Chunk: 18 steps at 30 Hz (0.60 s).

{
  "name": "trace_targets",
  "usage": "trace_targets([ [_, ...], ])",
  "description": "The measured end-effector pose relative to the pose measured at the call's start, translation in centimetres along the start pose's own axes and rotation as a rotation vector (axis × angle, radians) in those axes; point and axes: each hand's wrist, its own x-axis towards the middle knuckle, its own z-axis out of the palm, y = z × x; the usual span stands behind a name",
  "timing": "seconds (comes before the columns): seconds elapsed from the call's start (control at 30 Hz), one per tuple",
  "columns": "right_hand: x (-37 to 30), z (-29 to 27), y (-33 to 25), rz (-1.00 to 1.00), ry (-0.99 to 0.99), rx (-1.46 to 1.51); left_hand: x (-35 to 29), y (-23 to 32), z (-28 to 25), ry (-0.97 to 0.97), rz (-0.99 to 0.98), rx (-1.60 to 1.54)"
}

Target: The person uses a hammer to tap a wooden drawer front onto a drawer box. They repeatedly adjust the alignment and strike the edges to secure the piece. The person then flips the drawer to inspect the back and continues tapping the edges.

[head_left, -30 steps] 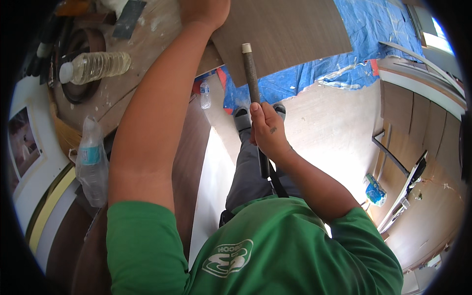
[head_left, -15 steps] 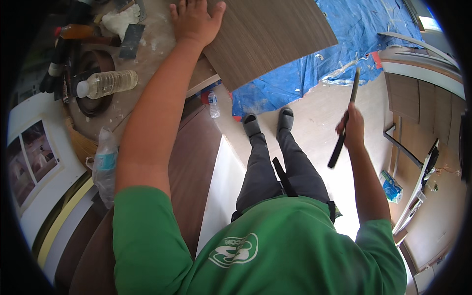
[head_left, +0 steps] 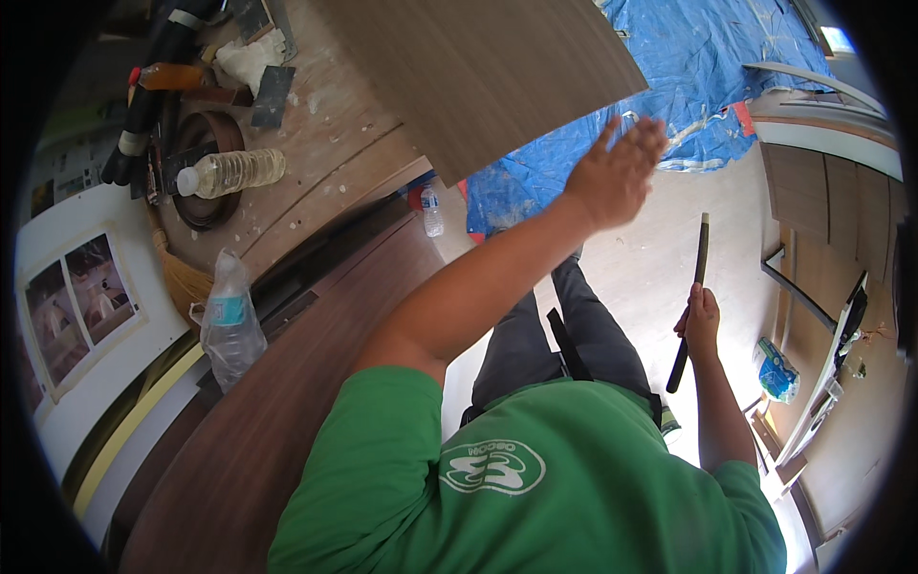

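Note:
My right hand (head_left: 701, 320) is closed around the middle of a long, narrow tool (head_left: 702, 251). Its lower end is black and its upper tip pale; I cannot make out its exact kind. My left hand (head_left: 620, 174) is stretched across in front of me, holding nothing, with its fingers extended and slightly smeared by motion. It appears just beyond the near right corner of a brown wood-grain board (head_left: 478, 72), and I cannot tell whether they touch. The board lies on the worktable (head_left: 330, 153) and juts out past its edge.
A clear bottle of yellowish liquid (head_left: 239, 168), an orange bottle (head_left: 172, 77) and a dark flat plate (head_left: 273, 97) are on the table's left. A bagged bottle (head_left: 229, 320) hangs or stands nearby. Blue tarp (head_left: 535, 172) covers floor beyond my feet; panels (head_left: 808, 182) stand at right.
My left hand has left the board's top and swung right and toward me. My right hand has come lower with the narrow tool, now more upright.

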Motion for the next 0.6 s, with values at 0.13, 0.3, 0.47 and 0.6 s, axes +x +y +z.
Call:
trace_targets([
  [0.13, 0.7, -1.3, -0.5, -0.014, -0.016, -0.023, -0.6, -4.7, -0.9, 0.043, -0.225, 0.077],
  [0.3, 1.2, -1.8, -0.2, -0.021, -0.041, -0.056, -7.5, -6.7, -3.2, 0.014, -0.192, 0.13],
  [0.47, 2.5, -3.6, 0.0, -0.017, -0.078, -0.076, -14.3, -6.0, -3.9, -0.056, -0.466, 0.168],
  [0.6, 6.4, -6.4, 2.2, -0.018, -0.113, -0.079, -20.3, -6.5, -4.0, -0.019, -0.61, 0.293],
])
